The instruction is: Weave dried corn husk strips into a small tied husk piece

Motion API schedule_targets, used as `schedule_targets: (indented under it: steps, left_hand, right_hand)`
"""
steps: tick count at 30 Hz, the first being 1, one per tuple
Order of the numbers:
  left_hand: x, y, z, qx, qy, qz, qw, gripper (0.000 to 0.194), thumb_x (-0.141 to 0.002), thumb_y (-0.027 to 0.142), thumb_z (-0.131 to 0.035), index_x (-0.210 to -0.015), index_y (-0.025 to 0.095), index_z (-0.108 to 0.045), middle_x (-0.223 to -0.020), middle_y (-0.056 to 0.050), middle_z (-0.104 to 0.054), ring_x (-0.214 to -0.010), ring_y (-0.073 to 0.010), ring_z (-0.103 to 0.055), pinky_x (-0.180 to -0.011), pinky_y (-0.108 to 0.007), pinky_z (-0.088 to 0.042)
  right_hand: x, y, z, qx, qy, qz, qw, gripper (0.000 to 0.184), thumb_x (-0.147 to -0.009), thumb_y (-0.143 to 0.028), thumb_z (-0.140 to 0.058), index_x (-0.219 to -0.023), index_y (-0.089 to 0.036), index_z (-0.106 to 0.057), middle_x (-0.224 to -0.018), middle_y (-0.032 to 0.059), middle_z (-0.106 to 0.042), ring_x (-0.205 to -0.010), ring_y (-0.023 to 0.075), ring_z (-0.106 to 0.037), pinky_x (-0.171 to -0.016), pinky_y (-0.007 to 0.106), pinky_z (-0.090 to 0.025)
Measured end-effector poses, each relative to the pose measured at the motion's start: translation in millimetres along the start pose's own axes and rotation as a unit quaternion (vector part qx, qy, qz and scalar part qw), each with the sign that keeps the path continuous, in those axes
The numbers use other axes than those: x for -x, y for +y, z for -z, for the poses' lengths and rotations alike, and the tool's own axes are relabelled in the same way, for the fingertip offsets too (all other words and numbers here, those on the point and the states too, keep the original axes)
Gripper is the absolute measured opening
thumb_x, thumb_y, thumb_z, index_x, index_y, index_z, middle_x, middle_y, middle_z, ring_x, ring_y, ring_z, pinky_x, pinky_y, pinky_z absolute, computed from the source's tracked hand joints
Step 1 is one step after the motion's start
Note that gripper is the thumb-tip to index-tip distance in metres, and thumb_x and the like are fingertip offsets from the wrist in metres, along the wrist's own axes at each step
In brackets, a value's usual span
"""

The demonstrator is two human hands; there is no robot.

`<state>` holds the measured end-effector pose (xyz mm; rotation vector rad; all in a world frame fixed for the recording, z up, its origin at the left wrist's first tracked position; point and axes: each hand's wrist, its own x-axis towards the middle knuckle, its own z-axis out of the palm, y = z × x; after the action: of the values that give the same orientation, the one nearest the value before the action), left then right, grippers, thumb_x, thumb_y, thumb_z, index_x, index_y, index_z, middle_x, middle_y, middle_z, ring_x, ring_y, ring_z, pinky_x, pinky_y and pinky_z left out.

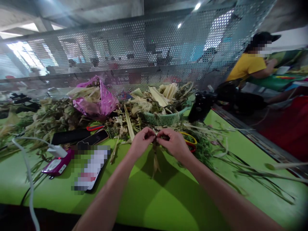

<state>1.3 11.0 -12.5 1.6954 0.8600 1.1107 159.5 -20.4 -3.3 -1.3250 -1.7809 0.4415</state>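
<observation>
My left hand and my right hand meet above the green table, fingertips close together. Both are closed in a pinch on a small piece of dried husk, whose pale brown end hangs below the fingers. The part between my fingertips is mostly hidden. Beyond my hands stands a green plastic basket heaped with dried husks and stalks. Just right of my right hand lie scissors with yellow and red handles, partly among green sprigs.
A phone, a purple power strip with a white charger, and dark flat cases lie left. Behind them are a pink plastic bag and dried plants. A black container stands right of the basket. A person in yellow sits far right.
</observation>
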Motion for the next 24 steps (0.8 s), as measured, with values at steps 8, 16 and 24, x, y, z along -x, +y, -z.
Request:
schedule_targets:
  steps: [8, 16, 24]
  left_hand:
    - [-0.1, -4.4, 0.3, 0.034, -0.02, 0.012, 0.999, 0.009, -0.074, 0.021, -0.061, -0.079, 0.016, -0.055, -0.071, 0.002, -0.053, -0.07, -0.0106, -0.049, -0.069, -0.025, -0.039]
    - [2.1, 0.7, -0.8, 0.109, 0.002, 0.091, 0.99, 0.017, -0.072, 0.027, -0.065, -0.078, 0.015, -0.055, -0.072, 0.002, -0.054, -0.069, -0.0097, -0.049, -0.068, -0.024, -0.039]
    - [0.9, -1.8, 0.5, 0.1, 0.005, 0.075, 0.992, 0.015, -0.073, 0.025, -0.064, -0.078, 0.016, -0.054, -0.07, 0.003, -0.053, -0.068, -0.0095, -0.049, -0.067, -0.024, -0.039]
  right_hand:
    - [-1.0, -0.2, -0.4, -0.032, -0.007, -0.021, 0.999, 0.005, -0.069, -0.02, -0.059, -0.069, -0.017, -0.062, -0.063, -0.0015, -0.059, -0.06, 0.0135, -0.051, -0.057, 0.024, -0.036]
    - [-2.7, -1.1, 0.3, -0.086, -0.034, -0.05, 0.994, 0.008, -0.072, -0.024, -0.057, -0.071, -0.017, -0.061, -0.064, -0.0008, -0.059, -0.06, 0.0134, -0.051, -0.056, 0.024, -0.038]
    - [-1.0, 3.7, 1.0, -0.029, -0.027, -0.034, 0.999, 0.018, -0.077, -0.033, -0.06, -0.084, -0.018, -0.067, -0.069, 0.0006, -0.065, -0.061, 0.0147, -0.054, -0.057, 0.025, -0.039]
